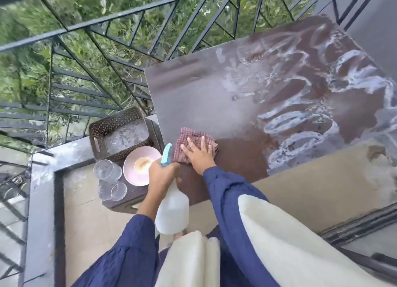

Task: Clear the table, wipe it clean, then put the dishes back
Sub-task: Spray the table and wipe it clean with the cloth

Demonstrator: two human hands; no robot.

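Table comes first: a dark brown rectangular tabletop (193, 97) fills the upper right, its right half streaked with white loops of soapy foam (300, 119), its left part bare and dull. Behind and to the left runs a black metal railing with slanted bars (120, 18), green plants beyond it. Just beside the table's left edge stands a low dark side stand (133, 195). On it sit a brown woven rectangular basket (113, 119), a round pink plate (133, 172) with a small pale cup (143, 163) on its middle, and a cluster of clear glass pieces (107, 170), too blurred to tell apart. A white translucent spray bottle with a blue trigger (173, 209) hangs over the table's near left corner, its neck wrapped by the curled fingers of the left hand (162, 175). A red-and-white checked cloth (193, 134) lies on the tabletop near that left edge. The right hand (198, 154) presses it flat, fingers straight and spread
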